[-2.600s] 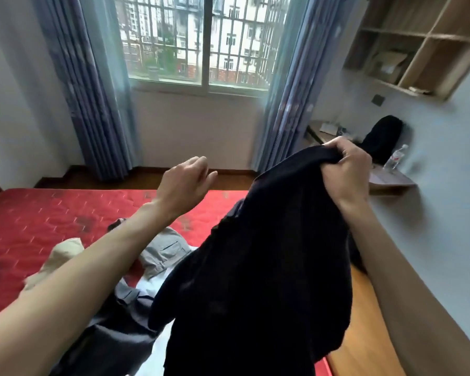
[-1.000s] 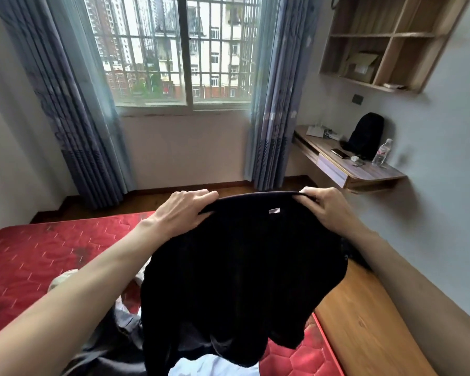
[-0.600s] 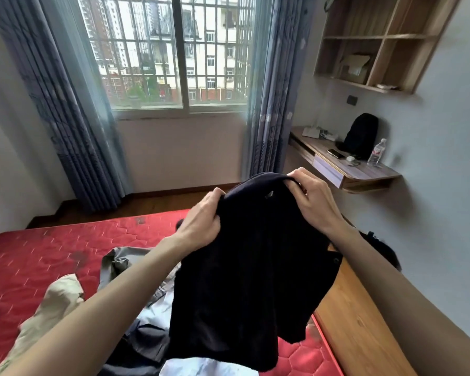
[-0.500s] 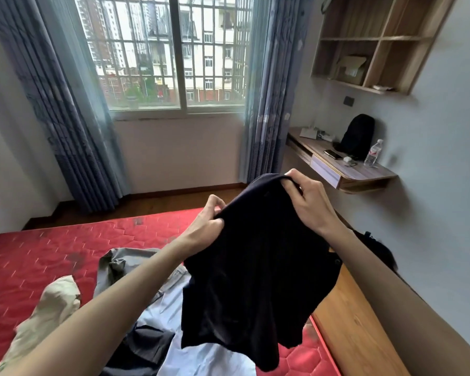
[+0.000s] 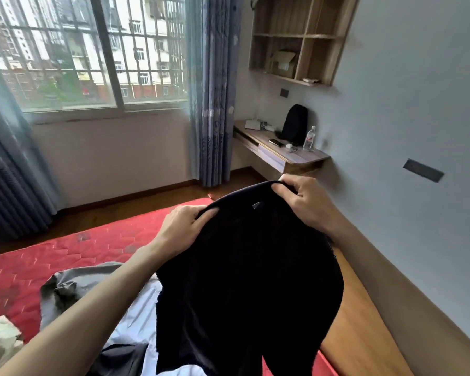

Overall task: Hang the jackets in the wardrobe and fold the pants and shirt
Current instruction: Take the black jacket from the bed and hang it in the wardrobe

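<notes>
Black pants (image 5: 244, 280), bunched between the fists a moment ago, now hang spread over the near right of the red bed (image 5: 65, 253), left hand (image 5: 185, 226) and right hand (image 5: 304, 204) pinching the waistband apart, seemingly readying a fold.

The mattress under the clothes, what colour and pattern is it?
Red mattress, quilted in a hexagon pattern; the head view shows it.

Daylight enters a barred window (image 5: 92, 52) flanked by blue-grey curtains (image 5: 212, 90). A wall-mounted wooden bench (image 5: 285, 156) carries a black backpack (image 5: 295, 123) and water bottle (image 5: 309, 138). Wooden wall shelves (image 5: 296, 39) hang above. The wooden floor (image 5: 358, 329) borders a red mattress (image 5: 65, 253).
</notes>
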A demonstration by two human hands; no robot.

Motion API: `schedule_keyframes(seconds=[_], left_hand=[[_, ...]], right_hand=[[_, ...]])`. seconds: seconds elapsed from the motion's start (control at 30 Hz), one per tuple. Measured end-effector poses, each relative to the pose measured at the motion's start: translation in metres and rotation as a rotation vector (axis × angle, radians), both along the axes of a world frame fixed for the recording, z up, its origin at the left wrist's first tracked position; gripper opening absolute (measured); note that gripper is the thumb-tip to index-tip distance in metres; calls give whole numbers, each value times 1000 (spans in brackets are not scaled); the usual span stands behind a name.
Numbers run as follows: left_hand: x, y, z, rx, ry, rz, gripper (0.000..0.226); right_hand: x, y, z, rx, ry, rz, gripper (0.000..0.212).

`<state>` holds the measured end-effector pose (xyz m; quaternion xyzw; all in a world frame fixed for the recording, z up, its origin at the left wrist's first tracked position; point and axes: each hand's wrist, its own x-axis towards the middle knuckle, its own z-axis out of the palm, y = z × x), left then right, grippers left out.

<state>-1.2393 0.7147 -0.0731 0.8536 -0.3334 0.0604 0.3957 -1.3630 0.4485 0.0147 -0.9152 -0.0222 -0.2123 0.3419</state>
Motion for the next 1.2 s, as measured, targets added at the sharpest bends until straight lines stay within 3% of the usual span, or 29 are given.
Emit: schedule_keyframes(seconds=[0.13, 0.3, 0.5, 0.7, 0.9, 1.03, 1.2], left_hand=[[-23, -19, 1, 6, -111, -112, 53], [-69, -67, 8, -69, -86, -372, 43], [-138, -129, 21, -141, 8, -568, 20], [-219, -177, 28, -146, 49, -746, 29], [-318, -213, 36, -166, -54, -810, 34], [-395, -234, 44, -212, 9, -901, 35], [-489, -249, 56, -310, 73, -999, 37]], right_hand=[[-55, -7, -12, -55, -5, -147, 29], [-143, -24, -22, 18, -18, -360, 44], [-259, -41, -22, 161, 19, -584, 45], [-373, -40, -17, 192, 16, -757, 37], [-484, -29, -19, -26, -6, -1038, 39], [-559, -8, -16, -128, -72, -1193, 31], [-640, 26, -7, -331, -101, -1412, 40]])
